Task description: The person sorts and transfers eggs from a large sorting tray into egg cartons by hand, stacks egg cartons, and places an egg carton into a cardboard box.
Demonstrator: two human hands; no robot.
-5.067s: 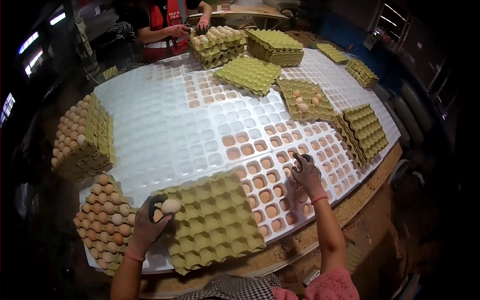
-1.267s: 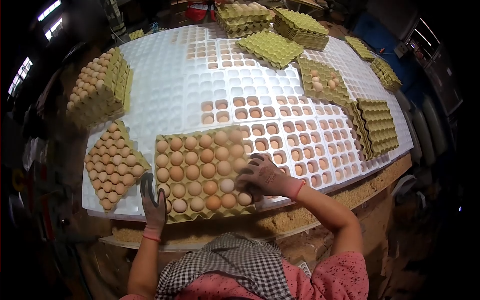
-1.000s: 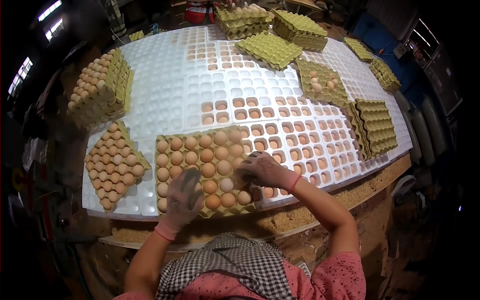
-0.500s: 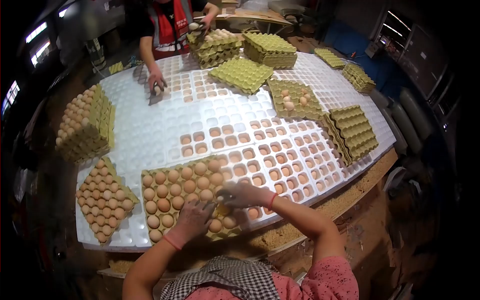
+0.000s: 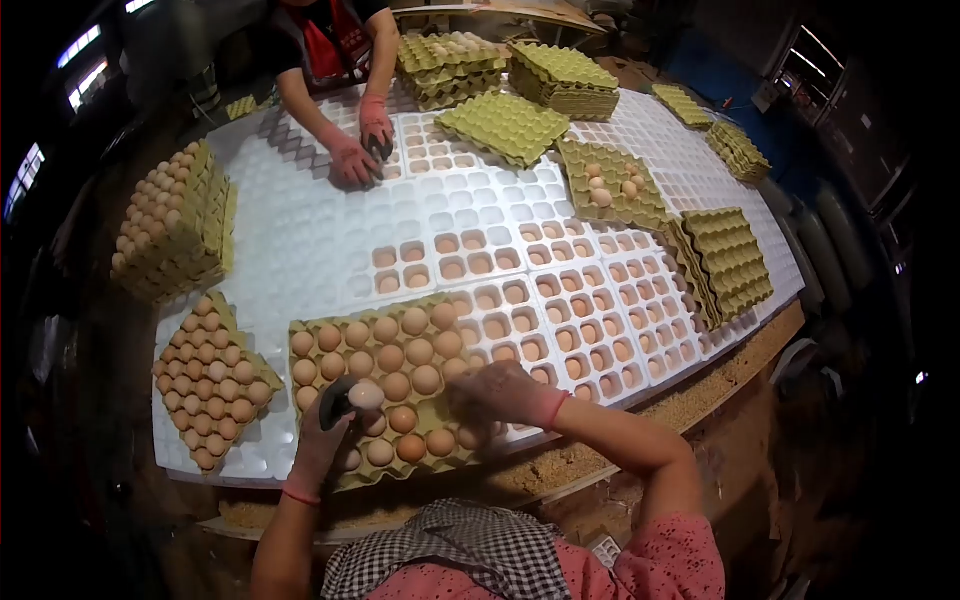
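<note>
My left hand (image 5: 325, 425), in a dark-coated glove, grips a pale egg (image 5: 366, 395) between thumb and fingers above the near-left part of an egg tray (image 5: 434, 412). This pulp tray lies in front of me with rows of brown eggs (image 5: 391, 356) and some bare cups toward its right side. My right hand (image 5: 500, 393), also gloved, hovers at the tray's right edge, fingers pointing left. Motion smears its fingertips, so what they hold cannot be made out. To the right, white foam trays (image 5: 600, 312) have an egg sunk in many of their square cells.
A smaller-looking full egg tray (image 5: 212, 385) lies at left, below a tall stack of filled trays (image 5: 180, 225). Pulp trays (image 5: 722, 265) stand on the right, with more stacks (image 5: 565, 80) behind. Across the table, a co-worker's gloved hands (image 5: 360, 155) are over the foam cells.
My left hand has moved left, away from my right, and now holds a pale egg. My right hand shifted slightly right. The co-worker's hands came together over the foam trays.
</note>
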